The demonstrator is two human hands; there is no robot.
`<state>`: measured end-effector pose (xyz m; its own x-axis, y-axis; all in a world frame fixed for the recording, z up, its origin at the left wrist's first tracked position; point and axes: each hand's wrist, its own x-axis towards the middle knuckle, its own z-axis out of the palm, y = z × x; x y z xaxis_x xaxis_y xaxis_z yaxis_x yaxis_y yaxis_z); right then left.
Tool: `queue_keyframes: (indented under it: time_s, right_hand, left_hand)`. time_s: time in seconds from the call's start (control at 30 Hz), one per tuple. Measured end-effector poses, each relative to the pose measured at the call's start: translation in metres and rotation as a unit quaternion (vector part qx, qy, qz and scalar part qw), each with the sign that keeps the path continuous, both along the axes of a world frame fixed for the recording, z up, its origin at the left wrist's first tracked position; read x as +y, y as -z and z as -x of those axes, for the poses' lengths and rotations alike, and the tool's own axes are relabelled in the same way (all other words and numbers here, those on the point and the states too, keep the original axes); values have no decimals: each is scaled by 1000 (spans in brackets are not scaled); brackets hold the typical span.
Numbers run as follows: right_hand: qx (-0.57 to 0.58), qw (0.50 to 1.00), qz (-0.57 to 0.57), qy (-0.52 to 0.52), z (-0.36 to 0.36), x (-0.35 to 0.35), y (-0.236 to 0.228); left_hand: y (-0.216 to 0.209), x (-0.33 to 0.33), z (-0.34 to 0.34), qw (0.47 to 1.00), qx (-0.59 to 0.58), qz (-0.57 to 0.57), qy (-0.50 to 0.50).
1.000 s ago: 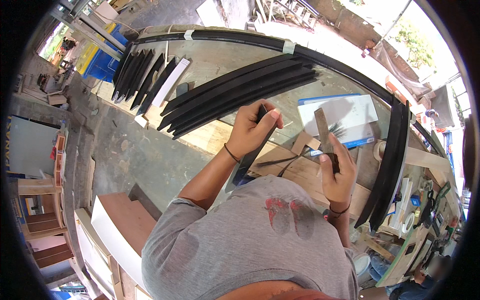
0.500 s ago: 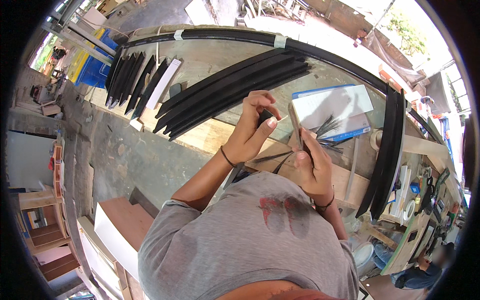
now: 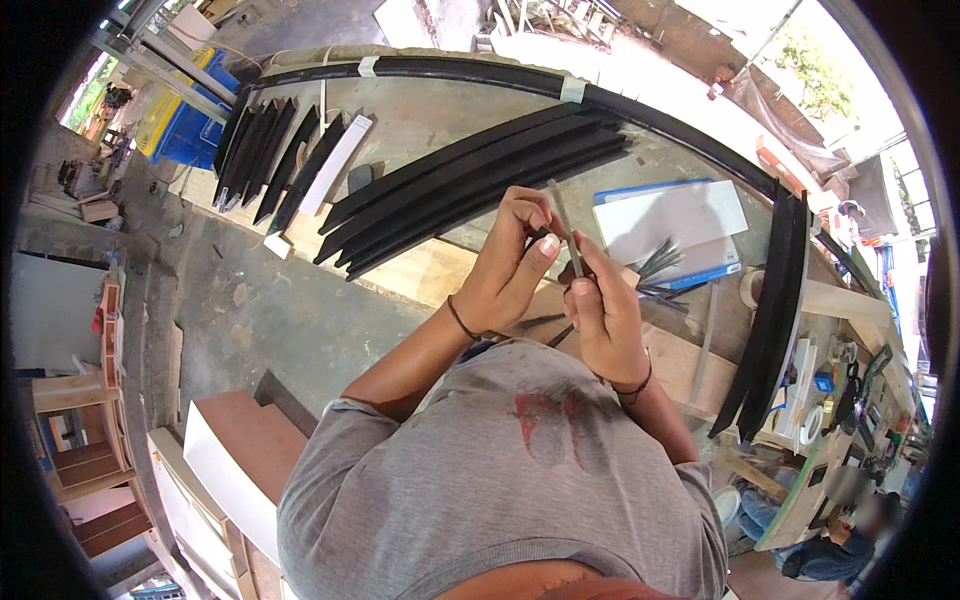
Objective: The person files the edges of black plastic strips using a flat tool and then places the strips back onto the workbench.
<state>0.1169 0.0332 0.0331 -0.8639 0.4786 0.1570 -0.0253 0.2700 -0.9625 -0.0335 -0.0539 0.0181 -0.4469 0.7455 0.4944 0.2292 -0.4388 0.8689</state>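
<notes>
Over the near edge of the workbench, both hands are raised close together. My left hand (image 3: 507, 265) is closed on a small dark block (image 3: 541, 236), mostly hidden by the fingers. My right hand (image 3: 608, 318) grips a thin, flat, greyish piece (image 3: 561, 215), seen nearly edge-on and tilted; its exact kind cannot be told. The block is right beside this piece; whether they touch is unclear. Below and right of the hands, a bundle of thin dark strands (image 3: 660, 260) lies by a white sheet (image 3: 675, 222) with a blue-edged packet (image 3: 715, 269) under it.
Long black profiles (image 3: 450, 185) lie across the bench, with shorter ones (image 3: 267, 150) at the left. Two more profiles (image 3: 778, 300) stand along the right side. A black strip (image 3: 460, 69) borders the far edge. Another person (image 3: 835, 550) sits at the lower right.
My right hand has moved left and slightly up, bringing the flat piece close to the dark block in my left hand. The left hand has shifted slightly right.
</notes>
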Motion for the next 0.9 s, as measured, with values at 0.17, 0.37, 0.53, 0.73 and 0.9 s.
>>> queue_keyframes:
  time_s: [0.17,0.37,0.53,0.73,0.9]
  right_hand:
    - [11,999,-50,7,-2,-3,1]
    - [-6,997,-34,72,16,5,3]
    - [13,993,30,116,5,7,4]
    - [-3,992,4,122,2,1,1]
    - [-36,993,-68,90,3,3,-17]
  left_hand:
    - [1,2,1,999,-37,11,22]
    - [4,7,5,998,-19,11,64]
    - [-11,-2,16,984,-104,63,129]
    - [-23,-11,35,986,-101,62,118]
    - [-26,-20,40,986,-110,81,98]
